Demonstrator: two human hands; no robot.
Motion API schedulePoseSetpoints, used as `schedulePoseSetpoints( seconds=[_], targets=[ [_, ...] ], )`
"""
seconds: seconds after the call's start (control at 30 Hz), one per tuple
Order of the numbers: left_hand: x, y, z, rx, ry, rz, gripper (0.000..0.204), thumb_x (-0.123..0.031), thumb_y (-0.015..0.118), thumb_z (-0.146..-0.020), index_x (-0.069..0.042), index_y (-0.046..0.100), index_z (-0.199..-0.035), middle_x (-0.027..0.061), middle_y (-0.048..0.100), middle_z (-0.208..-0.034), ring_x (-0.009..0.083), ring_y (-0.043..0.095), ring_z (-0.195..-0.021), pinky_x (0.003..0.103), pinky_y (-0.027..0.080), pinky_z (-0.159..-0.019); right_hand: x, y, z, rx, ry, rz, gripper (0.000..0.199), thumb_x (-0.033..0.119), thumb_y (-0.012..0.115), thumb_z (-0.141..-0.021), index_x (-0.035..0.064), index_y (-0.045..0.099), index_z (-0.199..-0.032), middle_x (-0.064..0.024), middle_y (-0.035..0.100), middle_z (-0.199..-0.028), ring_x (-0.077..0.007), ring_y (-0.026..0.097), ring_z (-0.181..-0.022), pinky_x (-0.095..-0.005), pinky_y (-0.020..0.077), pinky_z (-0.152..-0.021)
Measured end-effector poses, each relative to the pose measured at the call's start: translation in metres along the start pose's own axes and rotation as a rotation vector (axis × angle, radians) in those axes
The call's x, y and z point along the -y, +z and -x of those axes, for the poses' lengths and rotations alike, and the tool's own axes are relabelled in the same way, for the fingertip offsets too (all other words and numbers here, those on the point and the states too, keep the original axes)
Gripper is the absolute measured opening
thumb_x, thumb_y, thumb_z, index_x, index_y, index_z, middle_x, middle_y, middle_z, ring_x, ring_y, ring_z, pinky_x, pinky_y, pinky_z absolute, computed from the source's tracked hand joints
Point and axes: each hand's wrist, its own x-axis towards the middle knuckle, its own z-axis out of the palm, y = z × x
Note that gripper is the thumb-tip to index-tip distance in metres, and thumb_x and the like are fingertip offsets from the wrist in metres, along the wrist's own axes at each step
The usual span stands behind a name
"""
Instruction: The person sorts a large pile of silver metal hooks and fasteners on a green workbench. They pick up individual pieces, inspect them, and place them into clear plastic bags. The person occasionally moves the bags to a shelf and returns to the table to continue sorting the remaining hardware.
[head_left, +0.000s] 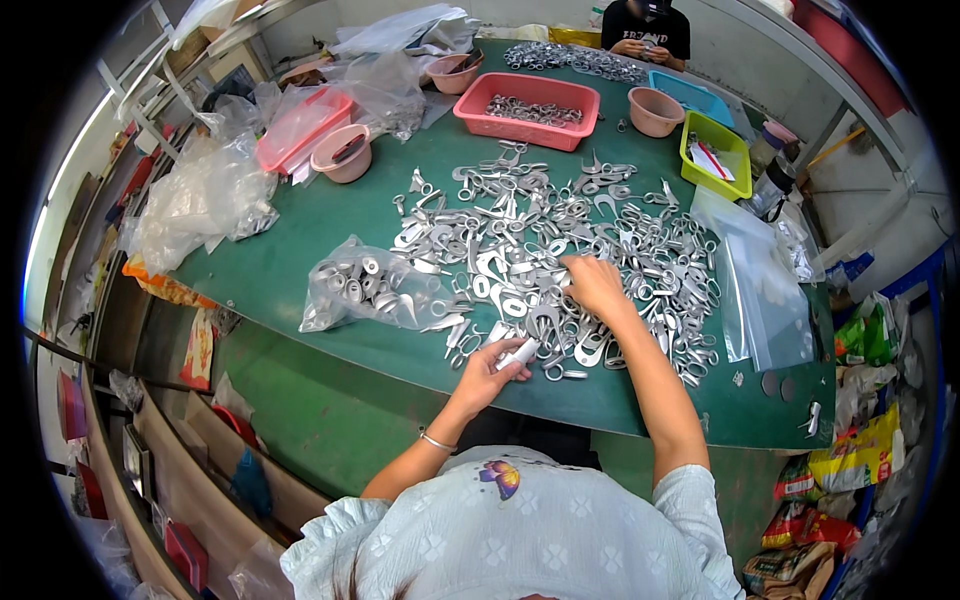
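A bag (322, 308) of parts lies ahead and left of the left hand (488, 374), which grips a pale piece (518, 355), best held steady. The heap (512, 225) spreads ahead of it and around the right hand (598, 286), whose fingers are bunched narrow; I cannot tell whether they hold anything. Picking from the top should limit snagging.

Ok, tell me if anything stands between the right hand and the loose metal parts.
Nothing visible does: the right hand is right at the metal parts. The bag lies off to the left, clear of it.
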Motion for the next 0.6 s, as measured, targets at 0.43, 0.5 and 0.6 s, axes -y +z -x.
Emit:
schedulePoseSetpoints(
  seconds=[0.43,0.5,0.6],
  targets=[
    [0.009,-0.008,0.002,-0.029,-0.002,0.018,0.036,-0.001,0.052,-0.087,0.006,0.045,-0.121,0.0152,0.061,-0.100,0.0167,0.061,-0.082,0.027,0.051,-0.074,-0.012,0.004,0.036,-0.416,-0.003,-0.587,0.013,0.008,0.067,-0.074,-0.0015,0.060,-0.081,-0.0113,0.057,-0.085,-0.0253,0.058,-0.063,-0.0348,0.0477,-0.058],
    [0.006,-0.006,0.001,-0.028,-0.013,0.023,0.036,0.000,0.052,-0.086,0.005,0.045,-0.121,0.0159,0.061,-0.101,0.0174,0.061,-0.083,0.028,0.050,-0.076,-0.009,-0.002,0.044,-0.306,0.136,-1.237,0.015,0.010,0.067,-0.077,-0.0013,0.059,-0.082,-0.0089,0.057,-0.084,-0.0171,0.056,-0.061,-0.0283,0.0464,-0.052],
    [0.006,-0.005,0.000,-0.027,-0.019,0.023,0.036,0.001,0.052,-0.086,0.005,0.045,-0.121,0.0162,0.061,-0.101,0.0176,0.061,-0.084,0.028,0.051,-0.077,-0.001,-0.006,0.058,-0.140,0.263,-1.955,0.020,0.016,0.052,-0.090,0.0005,0.052,-0.102,-0.0119,0.058,-0.089,-0.0125,0.056,-0.062,-0.0200,0.0419,-0.043]
  ],
)
